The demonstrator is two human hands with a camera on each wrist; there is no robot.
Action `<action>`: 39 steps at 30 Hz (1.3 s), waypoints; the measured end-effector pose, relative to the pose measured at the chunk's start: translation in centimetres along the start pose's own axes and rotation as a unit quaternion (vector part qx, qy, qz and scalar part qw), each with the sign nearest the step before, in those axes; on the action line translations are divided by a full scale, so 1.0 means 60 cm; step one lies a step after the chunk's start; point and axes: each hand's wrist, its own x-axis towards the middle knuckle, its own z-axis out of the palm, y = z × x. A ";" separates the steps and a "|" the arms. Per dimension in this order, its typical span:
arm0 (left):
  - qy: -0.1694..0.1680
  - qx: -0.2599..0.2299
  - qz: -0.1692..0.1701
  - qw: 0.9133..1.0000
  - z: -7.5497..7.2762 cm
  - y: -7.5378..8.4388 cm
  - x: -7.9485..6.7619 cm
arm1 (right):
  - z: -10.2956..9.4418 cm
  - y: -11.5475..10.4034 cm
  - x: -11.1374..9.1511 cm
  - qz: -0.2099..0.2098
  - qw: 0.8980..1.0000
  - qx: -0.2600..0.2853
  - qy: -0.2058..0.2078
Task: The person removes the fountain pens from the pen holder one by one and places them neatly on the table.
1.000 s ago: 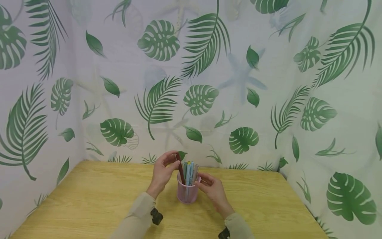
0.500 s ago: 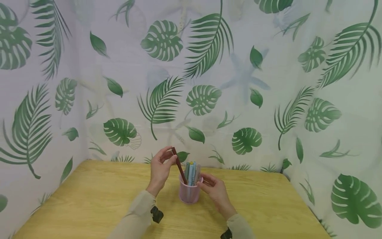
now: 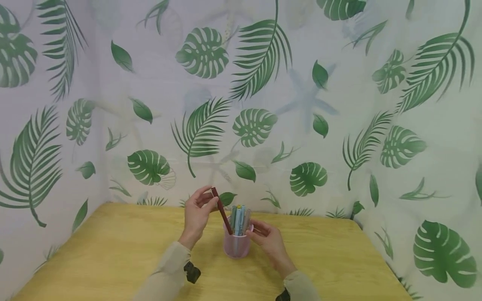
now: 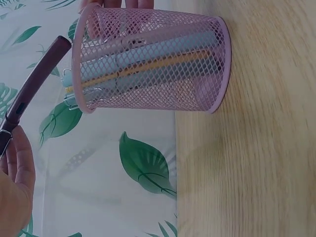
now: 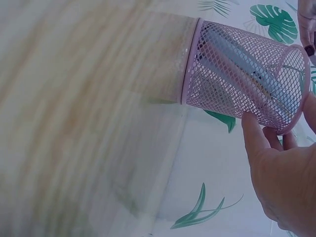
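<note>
A dark reddish-brown pen (image 3: 222,211) is pinched near its upper end by my left hand (image 3: 197,215) and slants down to the right. In the left wrist view the pen's (image 4: 42,69) lower end lies just outside the rim of a pink mesh pen cup (image 4: 153,61). The cup stands upright on the table, holding several pens (image 3: 238,219) in light blue, green and grey. My right hand (image 3: 269,242) holds the cup at its right side, thumb in front and fingers behind, close to the rim; the right wrist view shows fingertips (image 5: 252,126) against the mesh.
The light wood table (image 3: 124,246) carries the cup near its back edge. A white cloth (image 3: 263,167) with green leaf prints hangs behind and along both sides. Black wrist cameras (image 3: 192,272) sit under the beige sleeves (image 3: 162,271).
My left hand has moved left and slightly up, drawing the pen with it, so more of the pen shows above the cup. The right hand stays at the cup.
</note>
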 end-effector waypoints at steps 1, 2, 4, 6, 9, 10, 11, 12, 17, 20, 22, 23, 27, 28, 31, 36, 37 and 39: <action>0.002 -0.003 -0.002 1.000 -0.003 0.001 -0.002 | 0.002 0.001 -0.001 -0.001 1.000 0.001 -0.005; 0.004 -0.006 -0.004 1.000 -0.004 0.002 -0.003 | 0.003 0.003 -0.001 0.000 1.000 0.001 -0.008; 0.003 -0.017 -0.013 1.000 -0.007 0.003 -0.005 | 0.005 0.003 -0.002 0.003 1.000 0.002 -0.008; 0.000 -0.028 -0.024 0.999 -0.007 0.002 -0.006 | 0.005 0.002 -0.002 0.006 1.000 0.002 -0.001; -0.002 -0.045 -0.045 0.998 -0.006 -0.001 -0.005 | 0.002 0.000 -0.001 0.007 1.000 -0.001 0.009; -0.001 -0.047 -0.051 0.998 -0.007 -0.004 -0.005 | 0.002 -0.001 0.000 0.008 1.000 -0.002 0.010; 0.001 -0.047 -0.058 0.997 -0.008 -0.006 -0.005 | 0.002 -0.001 0.001 0.008 1.000 -0.002 0.009; 0.002 -0.045 -0.063 0.997 -0.009 -0.008 -0.004 | 0.001 -0.002 0.001 0.009 1.000 -0.002 0.009; -0.006 -0.019 -0.083 0.996 -0.017 -0.023 -0.004 | 0.001 -0.003 0.001 0.010 1.000 -0.002 0.003; -0.028 0.001 -0.100 0.995 -0.024 -0.031 -0.005 | 0.002 -0.003 -0.002 0.010 1.000 0.000 0.000; -0.044 0.011 -0.113 0.993 -0.029 -0.036 -0.007 | 0.002 -0.002 -0.003 0.011 1.000 -0.002 -0.003; -0.052 0.015 -0.116 0.992 -0.031 -0.038 -0.007 | 0.002 -0.002 -0.003 0.011 1.000 -0.003 -0.004; -0.062 0.013 -0.123 0.990 -0.039 -0.044 -0.008 | 0.002 0.001 -0.002 0.014 1.000 -0.002 -0.001; -0.063 0.015 -0.125 0.990 -0.040 -0.044 -0.008 | 0.002 0.002 -0.002 0.014 1.000 -0.001 0.000; -0.073 0.024 -0.137 0.987 -0.046 -0.046 -0.005 | 0.001 0.003 -0.001 0.013 1.000 -0.006 0.003; -0.113 0.043 -0.164 0.979 -0.056 -0.047 0.002 | 0.000 0.002 -0.001 0.013 1.000 -0.016 0.007; -0.118 0.047 -0.167 0.978 -0.058 -0.049 0.002 | 0.000 0.002 -0.001 0.014 1.000 -0.016 0.006; -0.126 0.055 -0.173 0.975 -0.064 -0.052 0.003 | 0.001 0.002 0.000 0.012 1.000 -0.014 0.002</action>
